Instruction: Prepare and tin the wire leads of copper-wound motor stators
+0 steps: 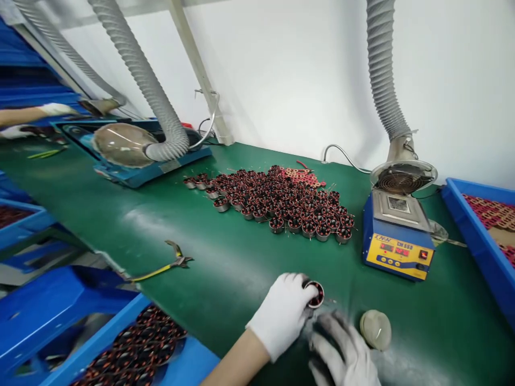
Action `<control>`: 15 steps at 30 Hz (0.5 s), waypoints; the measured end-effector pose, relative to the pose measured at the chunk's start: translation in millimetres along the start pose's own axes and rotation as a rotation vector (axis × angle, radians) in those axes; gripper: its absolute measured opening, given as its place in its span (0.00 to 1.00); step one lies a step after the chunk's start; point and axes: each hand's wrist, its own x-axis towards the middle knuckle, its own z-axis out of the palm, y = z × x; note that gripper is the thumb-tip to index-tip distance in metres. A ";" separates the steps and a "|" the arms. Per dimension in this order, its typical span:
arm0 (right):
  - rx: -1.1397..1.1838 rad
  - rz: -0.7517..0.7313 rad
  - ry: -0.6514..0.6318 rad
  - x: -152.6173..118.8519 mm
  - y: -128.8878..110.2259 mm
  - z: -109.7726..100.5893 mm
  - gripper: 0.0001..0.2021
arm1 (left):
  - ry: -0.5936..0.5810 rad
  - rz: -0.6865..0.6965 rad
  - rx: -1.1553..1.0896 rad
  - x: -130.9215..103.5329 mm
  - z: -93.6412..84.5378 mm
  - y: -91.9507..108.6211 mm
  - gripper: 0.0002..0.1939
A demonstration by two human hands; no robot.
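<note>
A: What does the left hand grip?
B: A small coil, fingers closed round it, near the solder pot.
A: The right hand?
B: Blurred beside it; grip unclear.

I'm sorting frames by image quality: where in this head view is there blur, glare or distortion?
Head view: the right hand is smeared by motion blur; the left hand holding the coil part is sharper. Soft glare streaks the green mat at left. The hoses bow from wide-angle distortion.
</note>
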 end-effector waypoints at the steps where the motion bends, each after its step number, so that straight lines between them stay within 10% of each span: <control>1: -0.096 -0.009 -0.015 6.8 1.4 0.1 0.21 | -0.035 -0.003 -0.021 -14.6 0.8 2.0 0.17; 5: -0.184 0.010 -0.114 33.8 2.8 6.2 0.14 | 0.026 -0.203 -0.501 -59.8 -4.6 -1.3 0.22; 11: 0.060 0.038 -0.038 49.0 0.4 -26.2 0.11 | 0.552 -0.587 -1.292 -64.6 5.1 -4.7 0.21; 15: 0.255 -0.043 0.062 47.4 -3.5 -63.2 0.18 | 0.346 -0.488 -1.404 -42.3 34.8 23.1 0.21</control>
